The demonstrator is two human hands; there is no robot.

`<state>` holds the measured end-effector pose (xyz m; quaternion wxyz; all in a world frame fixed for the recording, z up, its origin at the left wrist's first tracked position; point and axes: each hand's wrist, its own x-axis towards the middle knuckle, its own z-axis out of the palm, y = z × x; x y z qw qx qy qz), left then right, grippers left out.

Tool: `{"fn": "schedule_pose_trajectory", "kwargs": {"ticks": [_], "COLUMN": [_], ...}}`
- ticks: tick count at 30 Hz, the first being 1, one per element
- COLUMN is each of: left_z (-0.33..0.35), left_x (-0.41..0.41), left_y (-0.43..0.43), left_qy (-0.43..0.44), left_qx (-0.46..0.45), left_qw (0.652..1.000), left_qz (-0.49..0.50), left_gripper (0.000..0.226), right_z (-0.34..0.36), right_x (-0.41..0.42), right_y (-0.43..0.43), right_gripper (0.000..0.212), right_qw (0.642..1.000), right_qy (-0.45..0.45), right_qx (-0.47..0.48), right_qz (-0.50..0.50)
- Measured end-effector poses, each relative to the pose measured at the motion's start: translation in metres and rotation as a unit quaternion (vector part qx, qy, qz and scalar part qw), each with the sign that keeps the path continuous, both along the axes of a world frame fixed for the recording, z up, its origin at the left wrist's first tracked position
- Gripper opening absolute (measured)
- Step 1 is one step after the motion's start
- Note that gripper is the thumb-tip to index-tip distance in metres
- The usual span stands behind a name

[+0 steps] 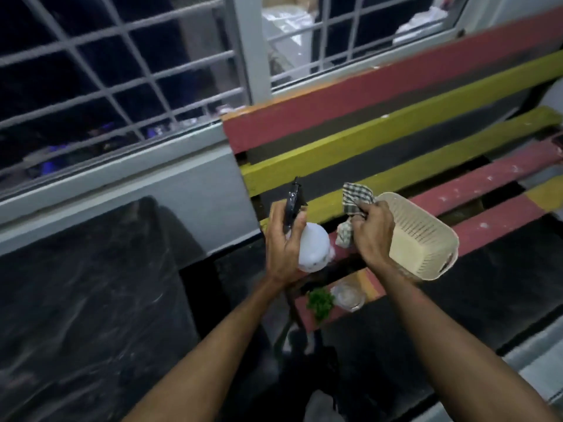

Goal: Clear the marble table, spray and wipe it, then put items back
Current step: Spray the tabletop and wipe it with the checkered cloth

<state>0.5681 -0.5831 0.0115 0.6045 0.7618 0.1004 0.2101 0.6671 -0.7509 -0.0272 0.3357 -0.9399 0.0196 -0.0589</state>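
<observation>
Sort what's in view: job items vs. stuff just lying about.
Job:
- spray bottle, held by the left hand
- checked cloth, held by the right hand
- marble table
- probably cleared off it: cream basket, glass dish, greens

Lying about:
- striped bench
- window grille
- white bags behind it

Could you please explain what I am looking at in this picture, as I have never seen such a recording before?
There is no machine: a camera worn on a person's head looks down at their two bare hands. The left hand grips a white spray bottle; the right hand holds a checked cloth. Beyond them is a red and yellow slatted bench with a cream basket, a glass dish and green leaves. The dark marble table lies at left.
</observation>
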Motion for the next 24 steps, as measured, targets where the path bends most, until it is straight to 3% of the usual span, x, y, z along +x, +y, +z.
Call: {"fn": "schedule_pose_trajectory", "kwargs": {"ticks": [3, 5, 8, 11, 13, 15, 17, 20, 24], "left_z": [0.016, 0.017, 0.019, 0.021, 0.018, 0.013, 0.007, -0.002, -0.013], "left_x": [-0.068, -0.117, -0.199, -0.268, -0.301, -0.333, -0.35, -0.369, -0.372], "left_y": [0.065, 0.109, 0.182, 0.25, 0.287, 0.323, 0.345, 0.374, 0.394], "left_qy": [0.007, 0.024, 0.017, 0.032, 0.048, 0.063, 0.095, 0.15, 0.153], "left_qx": [-0.081, -0.105, -0.105, -0.081, -0.088, -0.078, -0.061, -0.074, -0.053], "left_qw": [0.996, 0.991, 0.988, 0.981, 0.978, 0.976, 0.974, 0.963, 0.955], "left_qz": [0.046, 0.074, 0.114, 0.174, 0.183, 0.194, 0.199, 0.213, 0.25], "left_gripper": [0.054, 0.038, 0.018, 0.021, 0.012, 0.022, 0.036, 0.016, 0.039], "right_z": [0.019, 0.027, 0.035, 0.041, 0.043, 0.044, 0.043, 0.039, 0.037], "right_x": [-0.061, -0.102, -0.172, -0.236, -0.267, -0.296, -0.311, -0.323, -0.321], "right_y": [0.075, 0.126, 0.209, 0.28, 0.314, 0.346, 0.363, 0.388, 0.411], "right_gripper": [0.047, 0.047, 0.044, 0.042, 0.041, 0.042, 0.043, 0.044, 0.043], "right_qw": [0.998, 0.995, 0.988, 0.982, 0.978, 0.974, 0.97, 0.967, 0.968], "right_qy": [0.016, 0.023, 0.039, 0.054, 0.068, 0.075, 0.081, 0.085, 0.071], "right_qx": [-0.005, -0.003, 0.004, 0.016, 0.02, 0.023, 0.019, 0.011, 0.002], "right_qz": [0.06, 0.1, 0.147, 0.183, 0.194, 0.213, 0.23, 0.241, 0.242]}}
